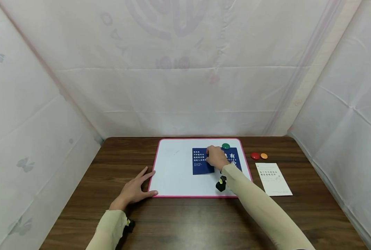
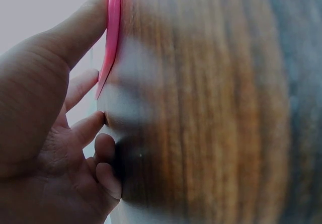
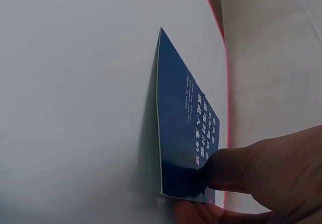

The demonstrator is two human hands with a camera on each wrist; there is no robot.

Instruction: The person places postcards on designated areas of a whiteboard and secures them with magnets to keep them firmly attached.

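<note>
A pink-rimmed whiteboard lies flat on the wooden table. On it is a dark blue card with white print. My right hand is on the card's middle. In the right wrist view the card has one edge raised off the board, and the thumb on top and a finger underneath pinch it. A green magnet sits just beyond that hand. My left hand lies flat and spread on the table at the board's near left corner, its thumb against the pink rim.
A red magnet and an orange magnet lie on the table right of the board. A white printed slip lies nearer. White cloth walls close in the table at the back and both sides.
</note>
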